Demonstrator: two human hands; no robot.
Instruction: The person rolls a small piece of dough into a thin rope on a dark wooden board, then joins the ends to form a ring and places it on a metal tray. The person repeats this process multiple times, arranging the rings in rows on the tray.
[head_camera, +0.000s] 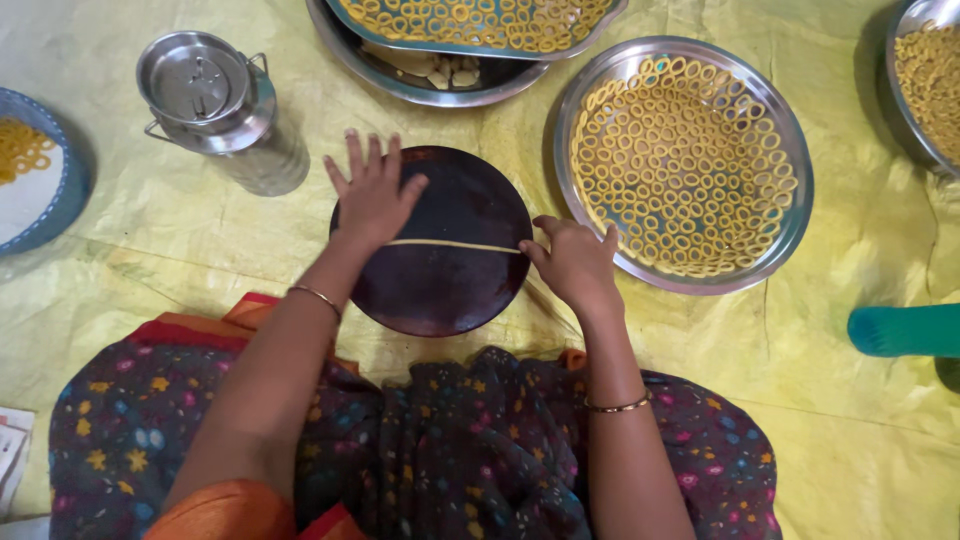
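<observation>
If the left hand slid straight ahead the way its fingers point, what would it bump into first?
Probably the big round steel tray at the top, which carries another tray of yellow dough rings. The left hand lies flat on the dark round wooden board, fingers pointing past its far edge; only yellow plastic sheet lies between.

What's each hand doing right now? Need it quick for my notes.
Left hand: open, flat on the dark round board, over one end of the thin dough strand.
Right hand: fingers curled, pinching the strand's other end.
</observation>
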